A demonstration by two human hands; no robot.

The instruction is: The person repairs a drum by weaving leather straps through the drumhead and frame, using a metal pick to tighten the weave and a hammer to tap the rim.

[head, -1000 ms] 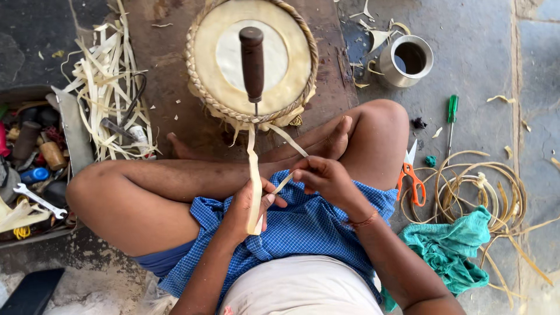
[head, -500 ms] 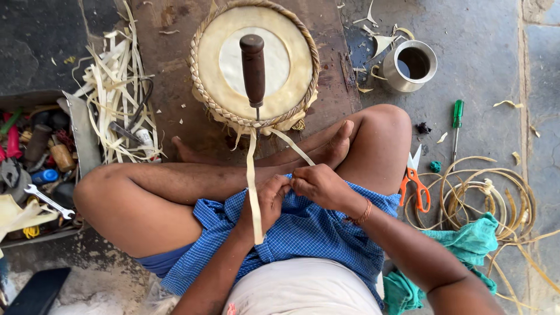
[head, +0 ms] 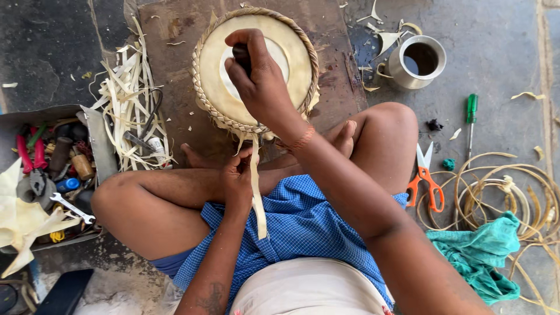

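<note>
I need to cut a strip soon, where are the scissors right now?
In the head view the orange-handled scissors lie on the floor at the person's right, just beyond the right knee, between it and the coiled cane, below the green screwdriver.

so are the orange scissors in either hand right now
No: the orange scissors lie on the floor, while the right hand grips the tool handle and the left hand holds the strip.

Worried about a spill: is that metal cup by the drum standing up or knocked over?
Upright. The metal cup stands on the floor with its round mouth facing up; its inside looks dark, so I cannot tell how full it is.
</note>
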